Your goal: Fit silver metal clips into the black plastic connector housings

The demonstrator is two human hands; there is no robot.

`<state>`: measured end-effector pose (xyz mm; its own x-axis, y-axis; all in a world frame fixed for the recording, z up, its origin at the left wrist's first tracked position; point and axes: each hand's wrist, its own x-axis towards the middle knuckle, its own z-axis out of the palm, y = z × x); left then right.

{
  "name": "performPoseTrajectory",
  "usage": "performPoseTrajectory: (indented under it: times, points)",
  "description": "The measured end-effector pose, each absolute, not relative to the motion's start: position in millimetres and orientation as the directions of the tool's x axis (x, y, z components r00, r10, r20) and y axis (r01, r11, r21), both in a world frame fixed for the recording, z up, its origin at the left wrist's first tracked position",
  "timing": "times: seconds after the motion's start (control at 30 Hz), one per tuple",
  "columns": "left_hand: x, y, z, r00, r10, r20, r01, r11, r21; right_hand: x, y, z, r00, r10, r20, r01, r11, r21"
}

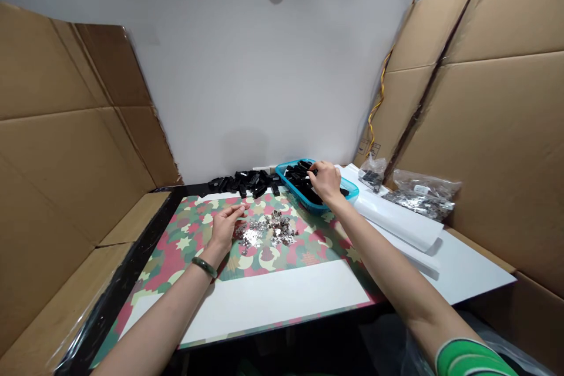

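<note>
My left hand [225, 224] is at the left edge of a loose pile of small shiny metal pieces [278, 229] on the camouflage-patterned sheet. Its thumb and fingers are pressed together, and whatever they may hold is too small to tell. Over on the right, my right hand [325, 179] reaches into a blue plastic basket [318, 208]. Its fingers are curled down at the small black blocks [304, 188] lying there; whether one is between the fingertips is not clear. A dark green bangle [204, 267] circles my left wrist.
More black blocks [247, 181] are heaped along the wall behind the sheet. To the right lie rolled white sheets [396, 223] and clear plastic bags [423, 197] of small parts. Tall cardboard panels [493, 129] flank both sides. A white strip [273, 299] runs along the front.
</note>
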<state>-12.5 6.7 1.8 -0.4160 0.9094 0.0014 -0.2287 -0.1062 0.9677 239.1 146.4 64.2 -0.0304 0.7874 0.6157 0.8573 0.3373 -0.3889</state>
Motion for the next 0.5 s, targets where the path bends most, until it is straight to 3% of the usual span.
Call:
performPoseTrajectory:
  times: [0.13, 0.3, 0.4, 0.5]
  points:
    - [-15.9, 7.4, 0.6, -0.425, 0.905, -0.037, -0.225, -0.065, 0.972, 235.9, 152.8, 60.8, -0.164, 0.821, 0.546, 0.922, 0.325, -0.212]
    - [-18.2, 9.2, -2.1, -0.438, 0.897, -0.057, -0.209, -0.041, 0.977, 228.6, 139.8, 48.9, -0.225, 0.817, 0.53, 0.894, 0.39, -0.221]
    - [-17.9, 11.1, -3.9, -0.445, 0.895, -0.013, -0.195, -0.083, 0.977, 236.3, 122.8, 52.6, -0.168, 0.73, 0.662, 0.809, 0.486, -0.331]
    - [-16.7, 12.1, -4.5, -0.455, 0.89, 0.019, -0.176, -0.111, 0.978, 254.7, 100.5, 64.3, -0.001, 0.49, 0.872, 0.658, 0.657, -0.368]
